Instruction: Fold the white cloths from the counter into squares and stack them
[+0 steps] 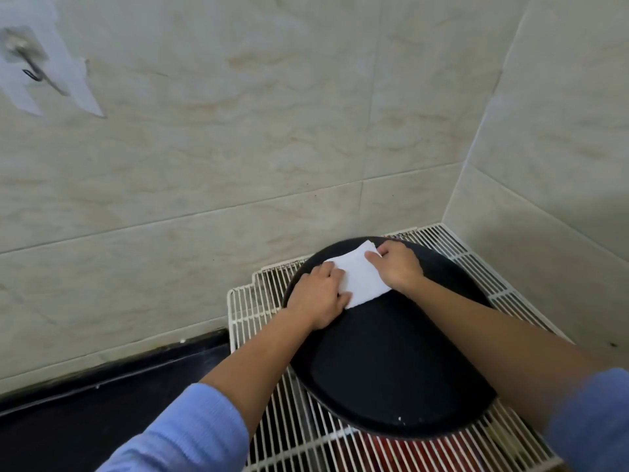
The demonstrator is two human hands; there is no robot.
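Your left hand (320,294) and right hand (396,264) press flat on one folded white cloth (357,275) on the black tray (391,369); no stack shows yet

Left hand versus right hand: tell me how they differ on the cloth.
The left hand lies flat on the white cloth's near-left edge; the right hand presses the far-right edge, thumb on the cloth. The left hand sits nearer the camera. Both press palm-down on the black tray.

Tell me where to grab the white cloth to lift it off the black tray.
Pinch the cloth at its near right corner, coming from the right. That corner lies bare on the tray, while the left hand and right hand cover the other edges.
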